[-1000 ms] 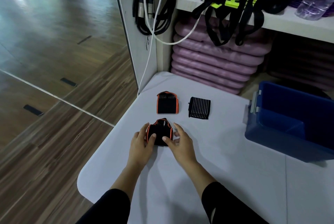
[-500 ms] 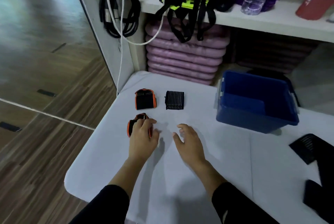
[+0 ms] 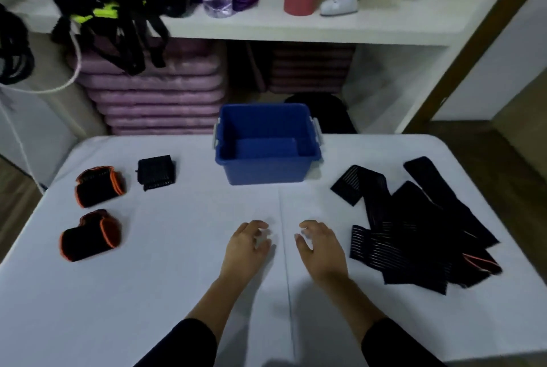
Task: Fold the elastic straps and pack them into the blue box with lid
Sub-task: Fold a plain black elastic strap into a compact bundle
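Observation:
Three folded straps lie at the table's left: an orange-edged one (image 3: 90, 235) nearest me, another orange-edged one (image 3: 99, 186) behind it, and a plain black one (image 3: 156, 172). A heap of unfolded black straps (image 3: 420, 224) spreads over the right side. The blue box (image 3: 268, 144) stands open and empty at the table's far middle; no lid shows. My left hand (image 3: 247, 245) and my right hand (image 3: 321, 246) hover over the table's middle, fingers loosely curled, holding nothing.
The white table (image 3: 177, 278) has a seam down its middle. Behind it a white shelf (image 3: 296, 27) carries bottles and hanging black and yellow-green straps. Purple mats (image 3: 154, 94) are stacked under the shelf. Wooden floor lies to the left and right.
My left hand let go of the orange-edged folded strap, and both hands moved right to the table's middle. The view swung right, bringing the unfolded heap into sight.

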The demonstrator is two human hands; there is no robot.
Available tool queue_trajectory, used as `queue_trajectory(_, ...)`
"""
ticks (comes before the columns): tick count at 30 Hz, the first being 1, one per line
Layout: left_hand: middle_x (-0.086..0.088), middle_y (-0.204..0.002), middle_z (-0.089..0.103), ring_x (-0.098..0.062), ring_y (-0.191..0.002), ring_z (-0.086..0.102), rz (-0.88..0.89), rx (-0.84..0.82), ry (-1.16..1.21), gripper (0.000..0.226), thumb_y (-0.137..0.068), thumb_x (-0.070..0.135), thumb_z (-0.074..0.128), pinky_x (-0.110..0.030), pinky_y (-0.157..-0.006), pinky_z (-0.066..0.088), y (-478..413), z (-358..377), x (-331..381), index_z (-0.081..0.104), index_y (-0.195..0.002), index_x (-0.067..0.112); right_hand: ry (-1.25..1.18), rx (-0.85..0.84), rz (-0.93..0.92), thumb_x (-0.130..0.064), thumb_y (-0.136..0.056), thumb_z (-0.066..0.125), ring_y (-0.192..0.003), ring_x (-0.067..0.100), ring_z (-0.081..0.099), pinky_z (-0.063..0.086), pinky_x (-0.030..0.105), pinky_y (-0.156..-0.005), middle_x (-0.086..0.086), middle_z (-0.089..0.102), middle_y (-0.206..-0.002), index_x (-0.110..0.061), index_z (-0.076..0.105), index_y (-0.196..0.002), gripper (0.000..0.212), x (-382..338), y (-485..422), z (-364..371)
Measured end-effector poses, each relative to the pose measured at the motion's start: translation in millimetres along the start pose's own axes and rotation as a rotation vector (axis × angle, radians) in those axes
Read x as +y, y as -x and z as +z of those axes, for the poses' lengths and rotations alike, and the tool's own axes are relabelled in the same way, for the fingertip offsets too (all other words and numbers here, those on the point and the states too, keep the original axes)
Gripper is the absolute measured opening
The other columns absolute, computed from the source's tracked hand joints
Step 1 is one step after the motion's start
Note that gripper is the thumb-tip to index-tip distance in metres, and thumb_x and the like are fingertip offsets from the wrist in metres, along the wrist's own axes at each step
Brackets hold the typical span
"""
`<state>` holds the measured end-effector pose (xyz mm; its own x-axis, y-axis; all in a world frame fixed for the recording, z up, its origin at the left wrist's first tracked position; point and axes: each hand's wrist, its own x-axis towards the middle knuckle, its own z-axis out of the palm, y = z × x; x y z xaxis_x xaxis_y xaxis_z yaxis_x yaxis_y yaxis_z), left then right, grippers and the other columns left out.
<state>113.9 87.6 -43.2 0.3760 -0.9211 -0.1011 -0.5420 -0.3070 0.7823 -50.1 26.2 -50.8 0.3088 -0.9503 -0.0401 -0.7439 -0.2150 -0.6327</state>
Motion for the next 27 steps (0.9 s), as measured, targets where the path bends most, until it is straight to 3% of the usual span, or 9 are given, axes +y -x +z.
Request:
queue_trajectory(6,-0.001,-0.108,0.059,-0.012,-0.084,0.056,-0.007,-0.158,0.045,0.034,-0.083,0.02,0.065,-0.015,-0.078,0.045,-6.9,88.9,63.2,0.058,-0.117,0.024,-0.078,0.122,0.053,-0.031,-0.089,0.054,-0.097,0.015,0.056,0.05,0.031,-0.08,-0.007,0.058,-0.098,-0.018,0.06,-0.111,0.026,84.6,-0.8,-67.7)
queue_trajectory(9,-0.004,-0.116,0.058,-0.018,-0.098,0.054,0.07,-0.189,-0.038,0.04,-0.081,0.02,0.067,-0.022,-0.086,0.044,-7.9,125.9,88.3,0.058,-0.12,0.021,-0.086,0.151,0.066,-0.023,-0.089,0.058,-0.097,0.016,0.054,0.048,0.031,-0.082,-0.009,0.055,-0.096,-0.015,0.061,-0.109,0.021,122.6,-2.3,-95.0)
queue_trajectory(12,-0.001,-0.119,0.059,-0.02,-0.112,0.048,0.134,-0.2,-0.095,0.041,-0.08,0.015,0.065,-0.015,-0.091,0.034,-8.8,155.2,111.0,0.058,-0.12,0.019,-0.082,0.168,0.063,-0.02,-0.089,0.059,-0.096,0.017,0.055,0.049,0.033,-0.081,-0.008,0.054,-0.094,-0.014,0.061,-0.108,0.02,155.8,-3.3,-115.3)
queue_trajectory(18,0.001,-0.128,0.055,-0.013,-0.122,0.043,0.222,-0.228,-0.179,0.045,-0.082,0.015,0.064,-0.008,-0.098,0.023,-14.9,197.1,138.9,0.054,-0.126,0.019,-0.08,0.181,0.027,-0.014,-0.088,0.059,-0.091,0.018,0.053,0.044,0.028,-0.079,-0.007,0.055,-0.092,-0.012,0.062,-0.107,0.02,199.1,-3.1,-138.5)
queue_trajectory(22,0.003,-0.135,0.049,-0.016,-0.128,0.038,0.304,-0.37,-0.39,0.056,-0.081,0.028,0.066,-0.027,-0.11,0.026,-16.0,217.1,146.9,0.046,-0.134,0.024,-0.103,0.196,0.024,-0.014,-0.089,0.054,-0.09,0.016,0.054,0.047,0.029,-0.078,-0.006,0.057,-0.093,-0.012,0.062,-0.108,0.021,216.2,-2.8,-143.9)
queue_trajectory(25,0.003,-0.133,0.042,-0.019,-0.126,0.034,0.273,-0.385,-0.658,0.061,-0.079,0.039,0.064,-0.035,-0.106,0.025,-16.4,217.5,139.0,0.04,-0.135,0.032,-0.119,0.22,-0.001,-0.016,-0.088,0.05,-0.087,0.013,0.055,0.048,0.025,-0.077,-0.006,0.06,-0.096,-0.013,0.062,-0.108,0.023,219.5,-3.2,-143.9)
queue_trajectory(27,0.003,-0.131,0.041,-0.02,-0.123,0.034,0.239,-0.343,-0.702,0.06,-0.079,0.044,0.062,-0.035,-0.103,0.026,-16.6,212.2,130.9,0.04,-0.134,0.035,-0.129,0.228,-0.021,-0.016,-0.088,0.049,-0.087,0.012,0.055,0.047,0.024,-0.078,-0.005,0.061,-0.097,-0.013,0.062,-0.108,0.024,219.6,-4.7,-143.9)
